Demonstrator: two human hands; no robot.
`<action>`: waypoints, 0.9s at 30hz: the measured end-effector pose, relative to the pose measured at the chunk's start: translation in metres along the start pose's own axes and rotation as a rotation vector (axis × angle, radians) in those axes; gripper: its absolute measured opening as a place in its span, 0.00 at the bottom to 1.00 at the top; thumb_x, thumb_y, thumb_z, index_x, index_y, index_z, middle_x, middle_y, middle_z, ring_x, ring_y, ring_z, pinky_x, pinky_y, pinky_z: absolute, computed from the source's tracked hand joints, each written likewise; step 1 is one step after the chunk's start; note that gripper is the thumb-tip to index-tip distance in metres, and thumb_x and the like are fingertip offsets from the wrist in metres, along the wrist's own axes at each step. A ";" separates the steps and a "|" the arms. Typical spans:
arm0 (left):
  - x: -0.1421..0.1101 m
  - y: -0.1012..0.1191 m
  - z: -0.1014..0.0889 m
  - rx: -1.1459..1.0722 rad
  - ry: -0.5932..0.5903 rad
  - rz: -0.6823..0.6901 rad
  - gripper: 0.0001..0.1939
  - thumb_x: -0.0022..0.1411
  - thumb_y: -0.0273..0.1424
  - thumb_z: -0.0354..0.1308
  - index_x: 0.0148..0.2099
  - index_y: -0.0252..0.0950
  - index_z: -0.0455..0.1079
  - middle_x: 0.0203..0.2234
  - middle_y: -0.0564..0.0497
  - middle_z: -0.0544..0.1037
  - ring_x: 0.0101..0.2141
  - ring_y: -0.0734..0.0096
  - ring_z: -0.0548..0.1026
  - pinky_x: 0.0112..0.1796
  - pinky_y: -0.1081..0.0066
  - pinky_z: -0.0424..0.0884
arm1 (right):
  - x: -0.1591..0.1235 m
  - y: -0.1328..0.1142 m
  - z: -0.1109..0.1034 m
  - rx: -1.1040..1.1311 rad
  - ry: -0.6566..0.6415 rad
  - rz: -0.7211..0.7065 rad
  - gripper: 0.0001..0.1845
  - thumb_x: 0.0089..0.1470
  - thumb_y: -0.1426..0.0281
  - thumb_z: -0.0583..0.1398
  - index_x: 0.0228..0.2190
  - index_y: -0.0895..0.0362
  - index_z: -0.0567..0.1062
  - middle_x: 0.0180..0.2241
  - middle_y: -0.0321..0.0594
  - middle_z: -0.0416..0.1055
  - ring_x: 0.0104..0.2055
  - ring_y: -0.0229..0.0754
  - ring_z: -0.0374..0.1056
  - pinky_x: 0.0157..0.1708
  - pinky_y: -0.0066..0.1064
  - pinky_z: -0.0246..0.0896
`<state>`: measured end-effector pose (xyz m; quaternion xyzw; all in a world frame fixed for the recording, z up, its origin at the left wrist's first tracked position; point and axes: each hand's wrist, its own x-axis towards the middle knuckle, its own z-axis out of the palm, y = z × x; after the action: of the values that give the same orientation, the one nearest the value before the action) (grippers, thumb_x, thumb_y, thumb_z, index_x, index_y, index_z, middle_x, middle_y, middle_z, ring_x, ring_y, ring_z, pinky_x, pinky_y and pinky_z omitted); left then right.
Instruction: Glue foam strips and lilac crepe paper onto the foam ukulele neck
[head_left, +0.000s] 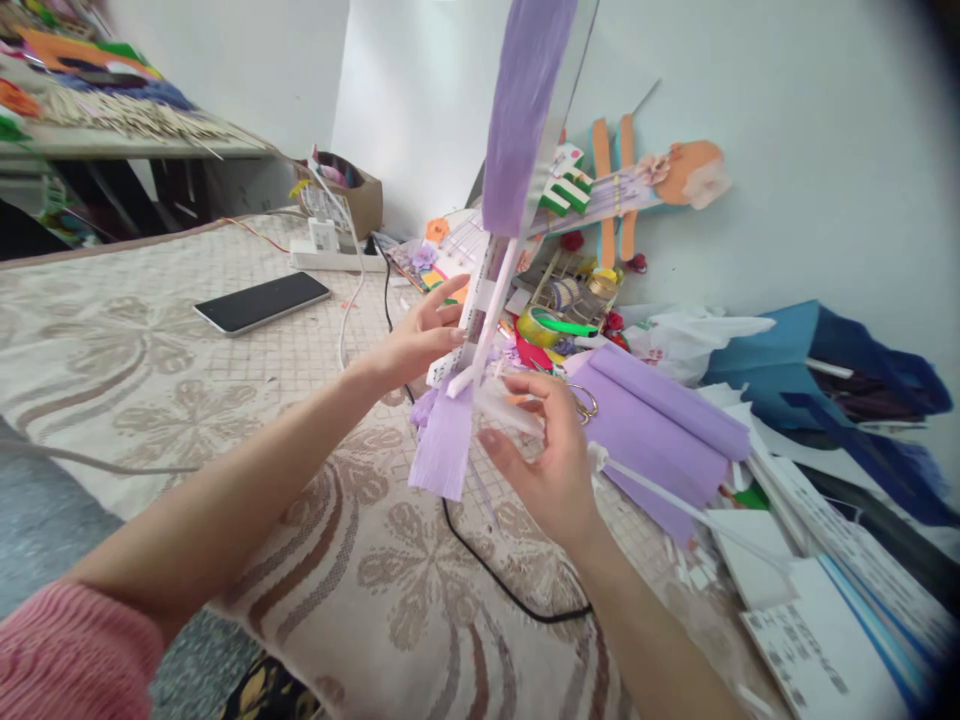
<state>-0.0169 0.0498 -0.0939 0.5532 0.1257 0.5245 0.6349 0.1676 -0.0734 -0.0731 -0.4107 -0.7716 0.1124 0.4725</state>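
Note:
Upright before me, slightly tilted, stands a frame of white strips (491,330), partly faced with purple crepe paper (525,120). A loose purple flap (444,450) hangs at its lower end. My left hand (420,340) reaches in from the left, thumb and fingertips against the frame's left edge, steadying it. On the right side, my right hand (551,460) curls around a whitish rod-like piece (514,412), blurred and of unclear kind. Its front end points at the frame's foot. Close behind that hand lie scissors (583,403), only their handles showing.
A phone (262,302) and a power strip (337,258) lie on the patterned tablecloth (135,340). A black cable (510,590) loops below my hands. Purple paper (645,430), tape (540,328), a blue bag (780,360) and white board pieces (817,630) crowd the right side.

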 end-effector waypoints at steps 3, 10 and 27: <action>0.001 -0.004 -0.001 -0.023 0.011 0.010 0.52 0.47 0.36 0.72 0.70 0.37 0.50 0.47 0.44 0.79 0.43 0.59 0.79 0.46 0.62 0.70 | 0.001 -0.010 -0.002 -0.150 0.082 -0.238 0.18 0.58 0.66 0.65 0.49 0.50 0.69 0.48 0.45 0.68 0.53 0.51 0.65 0.52 0.49 0.64; 0.001 -0.007 0.002 -0.076 -0.006 -0.006 0.48 0.48 0.32 0.72 0.68 0.40 0.53 0.49 0.45 0.79 0.43 0.64 0.78 0.48 0.64 0.69 | 0.000 -0.029 -0.002 -0.198 0.126 -0.414 0.09 0.61 0.75 0.61 0.42 0.52 0.73 0.41 0.41 0.71 0.47 0.47 0.67 0.48 0.46 0.66; 0.000 -0.007 0.006 -0.085 0.000 -0.030 0.49 0.46 0.31 0.72 0.67 0.41 0.55 0.49 0.45 0.79 0.47 0.60 0.78 0.46 0.65 0.71 | -0.001 -0.028 -0.007 -0.249 0.042 -0.422 0.15 0.59 0.76 0.60 0.43 0.44 0.73 0.41 0.39 0.74 0.47 0.49 0.68 0.48 0.47 0.67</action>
<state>-0.0085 0.0478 -0.0976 0.5240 0.1116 0.5196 0.6656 0.1584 -0.0934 -0.0538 -0.2978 -0.8381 -0.0933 0.4474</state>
